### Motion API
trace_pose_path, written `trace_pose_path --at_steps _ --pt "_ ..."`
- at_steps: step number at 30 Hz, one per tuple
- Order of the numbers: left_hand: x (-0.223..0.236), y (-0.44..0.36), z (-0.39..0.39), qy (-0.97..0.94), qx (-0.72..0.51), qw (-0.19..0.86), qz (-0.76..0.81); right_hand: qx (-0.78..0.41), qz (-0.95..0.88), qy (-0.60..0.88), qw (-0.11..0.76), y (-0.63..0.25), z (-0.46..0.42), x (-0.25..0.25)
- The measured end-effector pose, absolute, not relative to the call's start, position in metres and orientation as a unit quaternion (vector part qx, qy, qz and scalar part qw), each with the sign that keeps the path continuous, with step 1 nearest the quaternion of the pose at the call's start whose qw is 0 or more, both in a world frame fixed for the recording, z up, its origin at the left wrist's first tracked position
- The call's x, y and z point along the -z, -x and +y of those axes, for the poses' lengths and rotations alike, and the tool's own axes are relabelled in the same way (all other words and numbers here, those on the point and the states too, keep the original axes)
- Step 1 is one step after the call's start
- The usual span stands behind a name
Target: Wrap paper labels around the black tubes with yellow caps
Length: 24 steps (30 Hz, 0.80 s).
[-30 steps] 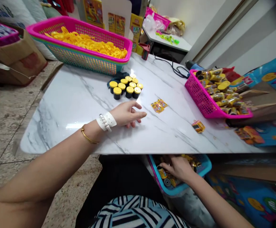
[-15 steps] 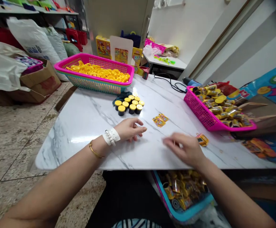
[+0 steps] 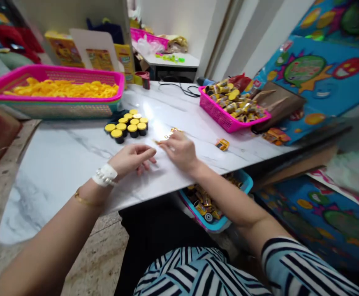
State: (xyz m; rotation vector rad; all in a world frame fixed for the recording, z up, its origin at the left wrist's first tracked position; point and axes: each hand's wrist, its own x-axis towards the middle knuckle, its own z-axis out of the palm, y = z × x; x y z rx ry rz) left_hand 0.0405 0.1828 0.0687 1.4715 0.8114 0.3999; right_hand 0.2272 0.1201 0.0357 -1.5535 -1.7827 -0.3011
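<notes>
My left hand [image 3: 133, 158] rests on the white marble table [image 3: 59, 160], fingers loosely curled and apart, with nothing in it. My right hand [image 3: 179, 150] lies just to its right on the table, fingers drawn together and blurred. A small yellowish bit shows at its fingertips, next to the orange-yellow sticker packets [image 3: 174, 130]. A cluster of black pots with yellow lids [image 3: 126, 125] stands just beyond both hands. A small yellow and orange piece [image 3: 221, 144] lies to the right of my right hand.
A pink basket of yellow rings [image 3: 59, 88] sits at the back left. A smaller pink basket of wrapped yellow tubes [image 3: 231, 107] is at the right. A blue basket [image 3: 216, 209] of similar pieces sits under the table edge by my lap. Cables lie at the far edge.
My right hand rose from the blue basket under the table and moved left across the tabletop to the sticker packets. My left hand stayed put. The view swung right.
</notes>
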Motion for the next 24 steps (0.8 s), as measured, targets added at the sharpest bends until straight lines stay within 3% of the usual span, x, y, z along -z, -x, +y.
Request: trace_pose_path --at_steps 3,7,9,13,17,20,24 --pt "-0.071 -0.046 0.147 -0.690 -0.181 0.619 0.329 0.204 -0.684 0.567 0.410 -0.198 0.079 -0.038" --pt "-0.052 -0.045 0.087 -0.635 -0.205 0.665 0.335 0.205 -0.662 0.572 0.438 -0.187 0.020 -0.020" --pt "-0.038 -0.043 0.062 -0.597 -0.266 0.657 0.376 0.190 -0.682 0.564 0.426 -0.187 -0.005 -0.005" --pt "-0.008 -0.046 0.029 -0.599 -0.267 0.635 0.409 0.134 -0.703 0.577 0.394 -0.189 -0.034 0.023" --pt "0.025 -0.061 0.017 -0.518 -0.318 0.673 0.421 0.055 -0.696 0.618 0.362 -0.202 -0.041 0.043" --pt "0.050 -0.077 0.022 -0.487 -0.290 0.698 0.437 0.031 -0.702 0.631 0.328 -0.223 -0.047 0.057" --pt "0.077 -0.109 0.039 -0.546 -0.221 0.651 0.479 0.010 -0.713 0.650 0.262 -0.252 -0.060 0.081"
